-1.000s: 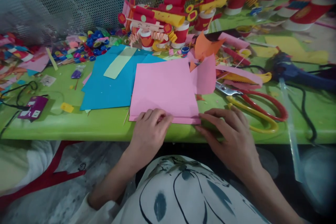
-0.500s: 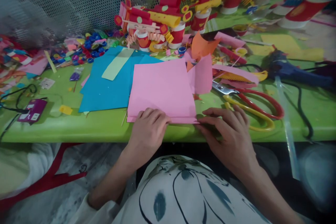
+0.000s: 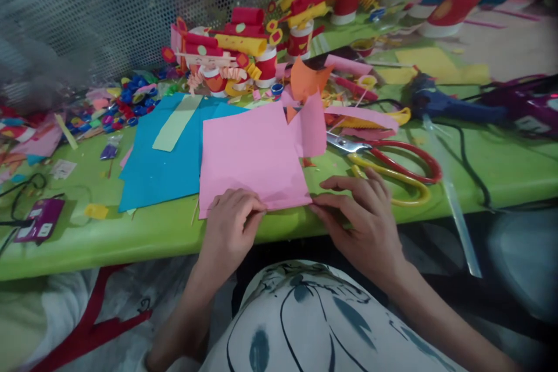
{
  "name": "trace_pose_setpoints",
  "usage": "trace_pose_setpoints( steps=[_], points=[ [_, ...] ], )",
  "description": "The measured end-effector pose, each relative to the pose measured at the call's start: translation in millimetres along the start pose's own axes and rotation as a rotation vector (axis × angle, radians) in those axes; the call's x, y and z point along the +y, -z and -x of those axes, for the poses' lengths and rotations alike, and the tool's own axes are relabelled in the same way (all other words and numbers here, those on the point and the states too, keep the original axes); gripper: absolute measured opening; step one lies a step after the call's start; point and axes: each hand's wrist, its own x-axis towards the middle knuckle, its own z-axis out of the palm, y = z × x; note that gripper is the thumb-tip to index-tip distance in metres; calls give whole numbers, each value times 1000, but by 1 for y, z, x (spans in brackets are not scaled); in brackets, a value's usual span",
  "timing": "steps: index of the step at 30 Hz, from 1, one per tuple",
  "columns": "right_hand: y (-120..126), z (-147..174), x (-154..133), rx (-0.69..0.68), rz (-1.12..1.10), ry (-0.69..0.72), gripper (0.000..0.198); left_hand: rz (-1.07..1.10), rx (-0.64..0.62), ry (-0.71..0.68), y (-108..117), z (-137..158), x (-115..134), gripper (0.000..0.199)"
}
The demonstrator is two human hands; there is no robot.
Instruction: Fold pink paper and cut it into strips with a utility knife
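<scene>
A pink sheet of paper lies flat at the front of the green table, with a narrow fold along its near edge. My left hand presses on that folded edge, fingers closed and bent over it at the left. At the near right corner, my right hand pinches the edge between thumb and index finger; its other fingers are curled loosely above. Blue sheets lie under and left of the pink one, with a pale green strip on top. Scissors with red and yellow handles rest beyond my right hand.
A blue glue gun and a clear glue stick sit at the right. Decorated paper cups stand at the back, near orange paper. Colourful bottle caps and a purple box with a cable are at left.
The camera view has turned, so the table appears shifted left and tilted. Both hands stay on the pink sheet's near edge, and the fold there looks pressed narrower.
</scene>
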Motion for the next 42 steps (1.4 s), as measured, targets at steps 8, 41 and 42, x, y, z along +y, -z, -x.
trace_pose_setpoints(
  steps=[8, 41, 42],
  points=[
    [-5, 0, -7, 107, 21, -14, 14, 73, -19, 9, 3, -5, -9, 13],
    [90, 7, 20, -65, 323, -35, 14, -297, 222, -242, -24, 14, -31, 37],
    [99, 7, 21, -70, 307, -34, 14, -324, 245, -246, -26, 15, -31, 37]
  ],
)
